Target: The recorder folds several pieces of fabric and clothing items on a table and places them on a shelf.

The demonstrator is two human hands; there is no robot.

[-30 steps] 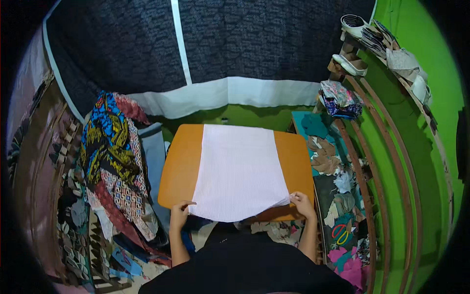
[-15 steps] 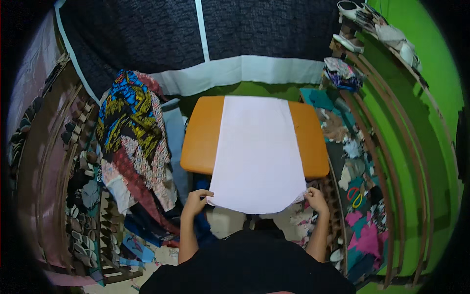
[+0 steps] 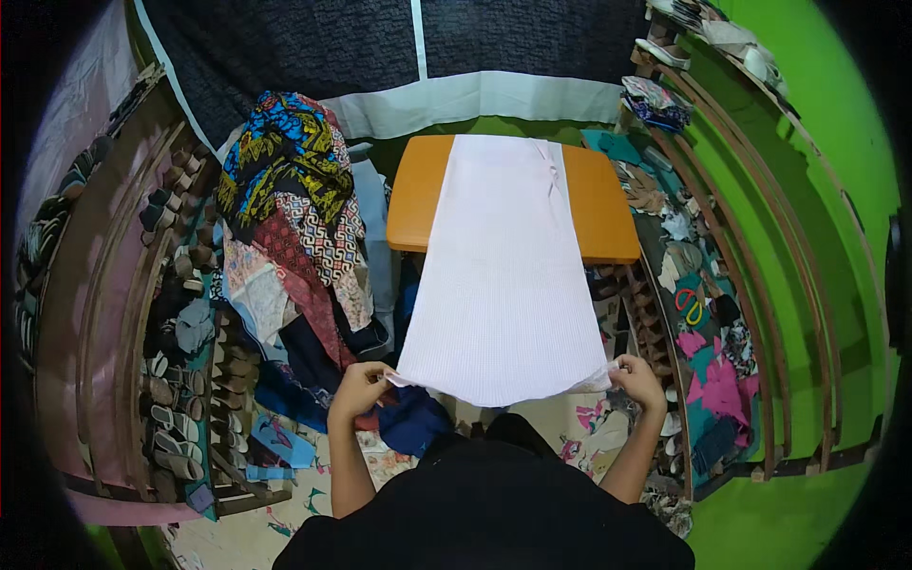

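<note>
A long piece of pale pinkish-white ribbed cloth (image 3: pixel 502 294) lies over an orange table (image 3: pixel 608 204) and widens toward me. Its near end hangs in the air past the table's front edge, with a curved, sagging hem. My left hand (image 3: pixel 365 387) pinches the near left corner of the cloth. At the near right corner, my right hand (image 3: pixel 637 382) pinches the hem, which is slightly bunched there. Toward the far right of the cloth runs a small crease or strip. Whether the cloth is a finished garment I cannot tell.
Left of the table rises a heap of patterned fabrics (image 3: pixel 294 190). Racks with shoes (image 3: pixel 176 427) stand at the left. On the right, a shelf holds fabric scraps (image 3: pixel 722 389) and scissors with red and yellow handles (image 3: pixel 690 306). A dark curtain (image 3: pixel 532 47) hangs behind.
Both hands have drawn the cloth toward me, so more of it hangs past the table's near edge. The view has shifted, and the table appears higher. Both pinches stay on the corners.
</note>
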